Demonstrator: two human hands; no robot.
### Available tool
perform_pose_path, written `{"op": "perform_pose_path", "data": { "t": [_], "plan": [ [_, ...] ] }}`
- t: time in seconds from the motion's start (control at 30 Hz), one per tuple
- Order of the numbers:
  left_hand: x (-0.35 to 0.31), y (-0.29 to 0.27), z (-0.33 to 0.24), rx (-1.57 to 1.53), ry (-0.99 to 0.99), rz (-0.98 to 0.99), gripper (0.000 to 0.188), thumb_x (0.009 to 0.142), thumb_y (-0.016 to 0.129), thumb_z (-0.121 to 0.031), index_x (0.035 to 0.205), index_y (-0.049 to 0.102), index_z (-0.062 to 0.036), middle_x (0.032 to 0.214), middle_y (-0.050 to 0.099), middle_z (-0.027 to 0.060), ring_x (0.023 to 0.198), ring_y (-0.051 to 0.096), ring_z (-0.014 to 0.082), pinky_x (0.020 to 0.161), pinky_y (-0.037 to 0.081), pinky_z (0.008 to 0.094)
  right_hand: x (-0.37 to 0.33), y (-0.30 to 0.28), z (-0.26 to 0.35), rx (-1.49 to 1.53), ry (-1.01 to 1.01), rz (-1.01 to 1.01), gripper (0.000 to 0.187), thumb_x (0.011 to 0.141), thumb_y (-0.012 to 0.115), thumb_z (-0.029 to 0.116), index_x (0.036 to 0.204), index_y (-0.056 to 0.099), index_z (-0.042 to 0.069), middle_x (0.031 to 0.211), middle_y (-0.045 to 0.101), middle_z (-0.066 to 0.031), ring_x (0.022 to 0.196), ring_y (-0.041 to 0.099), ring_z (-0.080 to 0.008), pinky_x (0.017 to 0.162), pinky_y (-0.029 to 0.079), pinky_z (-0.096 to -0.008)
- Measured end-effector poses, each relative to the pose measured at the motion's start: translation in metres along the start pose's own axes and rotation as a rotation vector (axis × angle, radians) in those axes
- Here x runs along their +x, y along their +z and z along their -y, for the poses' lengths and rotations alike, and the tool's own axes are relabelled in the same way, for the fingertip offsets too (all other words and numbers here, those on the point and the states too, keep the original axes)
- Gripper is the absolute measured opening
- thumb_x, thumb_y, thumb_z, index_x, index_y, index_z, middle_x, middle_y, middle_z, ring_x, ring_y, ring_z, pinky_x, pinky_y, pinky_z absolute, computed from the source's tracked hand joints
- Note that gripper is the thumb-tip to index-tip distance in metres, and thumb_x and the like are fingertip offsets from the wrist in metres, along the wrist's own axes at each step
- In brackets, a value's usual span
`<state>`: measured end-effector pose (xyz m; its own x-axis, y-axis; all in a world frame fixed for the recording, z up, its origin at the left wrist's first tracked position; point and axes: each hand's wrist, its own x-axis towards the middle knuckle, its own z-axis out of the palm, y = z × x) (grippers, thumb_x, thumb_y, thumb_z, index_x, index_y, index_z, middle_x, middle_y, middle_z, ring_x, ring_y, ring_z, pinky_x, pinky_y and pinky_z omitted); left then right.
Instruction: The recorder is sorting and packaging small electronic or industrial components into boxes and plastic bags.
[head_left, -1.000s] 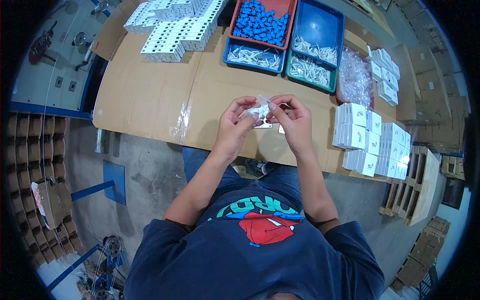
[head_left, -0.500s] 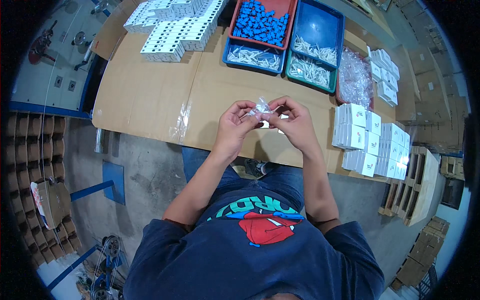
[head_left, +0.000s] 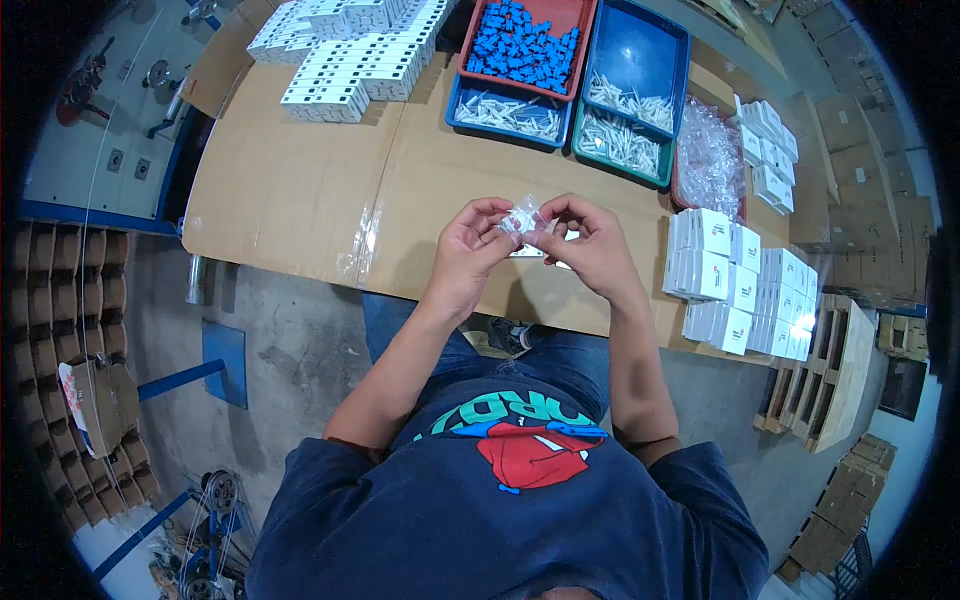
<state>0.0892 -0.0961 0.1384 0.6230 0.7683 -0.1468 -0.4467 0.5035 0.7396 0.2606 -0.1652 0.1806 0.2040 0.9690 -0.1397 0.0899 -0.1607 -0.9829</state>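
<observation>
A small clear plastic bag (head_left: 526, 212) is pinched between my two hands, above the near edge of the cardboard-covered table (head_left: 300, 190). My left hand (head_left: 468, 252) grips the bag's left side between thumb and fingers. On the other side, my right hand (head_left: 585, 248) holds it in the same way. Whatever lies inside the bag is too small to make out. Just beneath the hands, a white flat piece (head_left: 527, 252) shows on the table, partly covered by the fingers.
At the back left stand stacked white boxes (head_left: 365, 75). Trays hold blue plastic parts (head_left: 520, 48) and white plugs (head_left: 510, 116); a green tray (head_left: 622, 143) holds more. Clear bags (head_left: 708, 155) fill a tray at right, near piled white boxes (head_left: 712, 265).
The bag looks more spread out between my fingers, and my right hand has shifted very slightly. Both hands still grip it at the same spot over the table.
</observation>
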Motion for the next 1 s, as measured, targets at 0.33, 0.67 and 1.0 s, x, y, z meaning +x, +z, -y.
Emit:
{"op": "perform_pose_path", "data": {
  "t": [0.33, 0.67, 1.0],
  "plan": [
    [-0.001, -0.002, -0.001, -0.008, -0.090, -0.058, 0.027, 0.095, 0.063, -0.005, 0.121, 0.055, -0.0006, 0.109, 0.064, 0.0095, 0.101, 0.065, 0.0175, 0.088, 0.056, 0.0329, 0.003, 0.002, -0.006, 0.076, 0.046, 0.011, 0.021, 0.087, 0.074, 0.007, 0.105, 0.065, 0.000, 0.087, 0.065, -0.0028, 0.073, 0.058, -0.0054, 0.056, 0.051, -0.0210],
    [0.000, -0.003, 0.002, 0.081, -0.048, -0.079, 0.024, 0.095, 0.064, -0.006, 0.117, 0.057, -0.0004, 0.109, 0.064, 0.0095, 0.100, 0.065, 0.0170, 0.086, 0.059, 0.0340, 0.002, 0.005, 0.001, -0.091, 0.028, -0.066, 0.018, 0.090, 0.073, 0.012, 0.102, 0.068, 0.001, 0.083, 0.064, -0.0017, 0.065, 0.058, -0.0063, 0.055, 0.046, -0.0212],
    [0.000, -0.002, 0.005, 0.060, -0.073, -0.029, 0.025, 0.096, 0.064, -0.010, 0.119, 0.062, -0.0008, 0.107, 0.067, 0.0088, 0.098, 0.066, 0.0141, 0.085, 0.058, 0.0330, 0.005, 0.003, -0.009, 0.091, -0.035, 0.001, 0.017, 0.093, 0.066, 0.008, 0.108, 0.070, 0.001, 0.102, 0.064, -0.0049, 0.082, 0.059, -0.0099, 0.061, 0.054, -0.0222]
  ]
}}
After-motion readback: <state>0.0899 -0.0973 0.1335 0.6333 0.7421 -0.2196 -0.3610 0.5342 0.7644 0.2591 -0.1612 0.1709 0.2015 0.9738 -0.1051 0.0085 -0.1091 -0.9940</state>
